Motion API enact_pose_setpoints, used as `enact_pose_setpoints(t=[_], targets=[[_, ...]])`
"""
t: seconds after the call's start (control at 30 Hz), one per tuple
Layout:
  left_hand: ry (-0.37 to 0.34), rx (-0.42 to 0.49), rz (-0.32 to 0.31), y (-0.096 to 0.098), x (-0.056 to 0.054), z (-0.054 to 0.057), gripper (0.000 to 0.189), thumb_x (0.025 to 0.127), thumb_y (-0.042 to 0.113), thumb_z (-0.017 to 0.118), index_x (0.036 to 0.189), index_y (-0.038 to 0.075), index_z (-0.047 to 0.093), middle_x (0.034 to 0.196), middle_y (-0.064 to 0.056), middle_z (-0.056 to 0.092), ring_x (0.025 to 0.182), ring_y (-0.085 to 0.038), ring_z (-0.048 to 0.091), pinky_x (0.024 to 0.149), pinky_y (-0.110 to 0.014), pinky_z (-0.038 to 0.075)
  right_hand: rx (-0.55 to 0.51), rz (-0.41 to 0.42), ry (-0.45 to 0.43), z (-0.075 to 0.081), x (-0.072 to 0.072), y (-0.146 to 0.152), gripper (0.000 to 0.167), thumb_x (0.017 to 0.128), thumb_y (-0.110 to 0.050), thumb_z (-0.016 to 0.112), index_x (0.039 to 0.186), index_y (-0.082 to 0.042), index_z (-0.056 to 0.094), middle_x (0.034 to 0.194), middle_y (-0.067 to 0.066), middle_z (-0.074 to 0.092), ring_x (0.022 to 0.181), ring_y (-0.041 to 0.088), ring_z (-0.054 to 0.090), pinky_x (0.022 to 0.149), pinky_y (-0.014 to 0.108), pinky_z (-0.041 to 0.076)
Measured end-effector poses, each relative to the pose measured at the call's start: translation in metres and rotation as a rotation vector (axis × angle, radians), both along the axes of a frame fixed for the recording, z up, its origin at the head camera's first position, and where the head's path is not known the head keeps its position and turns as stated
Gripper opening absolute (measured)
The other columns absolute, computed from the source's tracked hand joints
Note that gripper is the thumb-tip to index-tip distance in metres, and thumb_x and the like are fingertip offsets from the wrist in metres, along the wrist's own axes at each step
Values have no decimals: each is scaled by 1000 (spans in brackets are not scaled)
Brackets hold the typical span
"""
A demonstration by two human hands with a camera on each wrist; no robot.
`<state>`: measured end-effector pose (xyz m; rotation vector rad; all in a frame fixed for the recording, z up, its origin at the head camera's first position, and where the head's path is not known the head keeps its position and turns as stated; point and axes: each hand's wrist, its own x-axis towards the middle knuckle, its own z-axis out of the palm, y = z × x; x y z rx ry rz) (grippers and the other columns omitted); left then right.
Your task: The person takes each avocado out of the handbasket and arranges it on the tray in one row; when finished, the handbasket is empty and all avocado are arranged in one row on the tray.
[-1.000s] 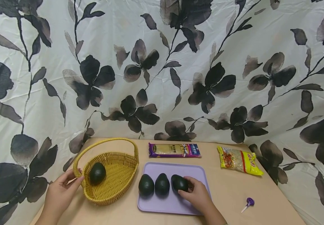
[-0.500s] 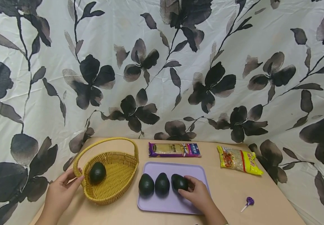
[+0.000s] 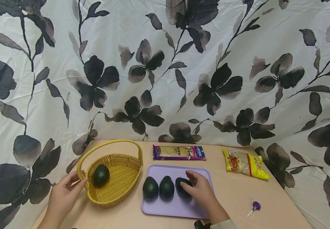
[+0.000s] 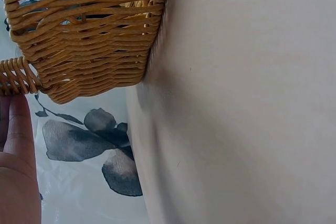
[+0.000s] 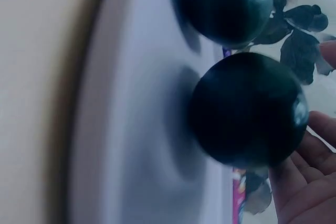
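My left hand (image 3: 66,192) pinches the base of the handle of a yellow wicker basket (image 3: 137,173); the left wrist view shows fingers (image 4: 20,129) against the handle. One dark green avocado (image 3: 101,175) lies in the basket on its left side. On the lilac tray (image 3: 179,210) are a left avocado (image 3: 150,188), a middle avocado (image 3: 166,188) and a right avocado (image 3: 181,191). Over the right one is my right hand (image 3: 202,192), thumb and fingers spread. In the right wrist view the thumb is off this avocado (image 5: 249,111) and the fingers are close beside it; contact is unclear.
Behind the tray lies a purple noodle packet (image 3: 179,152). A yellow snack bag (image 3: 246,163) is at the back right, with a purple lollipop (image 3: 255,206) nearer the front. A floral cloth (image 3: 165,79) hangs behind the table (image 3: 231,197).
My right hand has loosened from the right avocado, its fingers lifting and spreading. The avocado stays on the tray. My left hand keeps its hold on the basket handle. The head view shifts slightly.
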<state>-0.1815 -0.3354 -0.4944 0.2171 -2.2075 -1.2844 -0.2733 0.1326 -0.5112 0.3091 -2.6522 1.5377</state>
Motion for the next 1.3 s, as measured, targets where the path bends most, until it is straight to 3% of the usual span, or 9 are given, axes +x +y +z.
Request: enact_pose_setpoints(t=[0.33, 0.6, 0.8, 1.13, 1.3], targets=[[-6, 25, 5, -3, 2, -3, 41, 91, 11, 80, 128, 1, 66, 110, 7, 70, 97, 15, 63, 78, -9, 60, -34, 103, 46, 18, -10, -33, 53, 88, -24, 83, 134, -5, 65, 137, 16, 65, 128, 33, 62, 107, 41, 54], [5, 19, -8, -2, 2, -3, 41, 90, 9, 80, 128, 1, 66, 113, -8, 71, 98, 15, 62, 80, -8, 59, -36, 277, 94, 36, -15, -77, 57, 90, -27, 81, 137, -3, 61, 139, 14, 63, 129, 32, 62, 108, 40, 54], [-4, 15, -10, -3, 1, -3, 42, 90, 10, 80, 129, 2, 66, 117, -10, 70, 99, 15, 61, 81, -9, 59, -33, 343, 57, 51, -14, -116, 57, 91, -28, 80, 139, -5, 61, 139, 11, 64, 130, 28, 61, 109, 39, 54], [37, 49, -89, -6, 1, -4, 44, 92, 8, 78, 131, -6, 62, 112, 8, 69, 98, 10, 66, 82, -13, 61, -9, 458, 52, 58, -19, -174, 64, 88, -30, 82, 143, -6, 58, 142, 10, 62, 132, 22, 60, 112, 33, 53], [0, 49, -85, -7, 2, -3, 45, 94, 11, 77, 133, -4, 61, 117, -3, 69, 97, 11, 66, 81, -12, 61, 21, 495, -9, 63, -18, -201, 70, 88, -34, 82, 147, -9, 55, 147, 6, 59, 134, 21, 58, 116, 37, 49]])
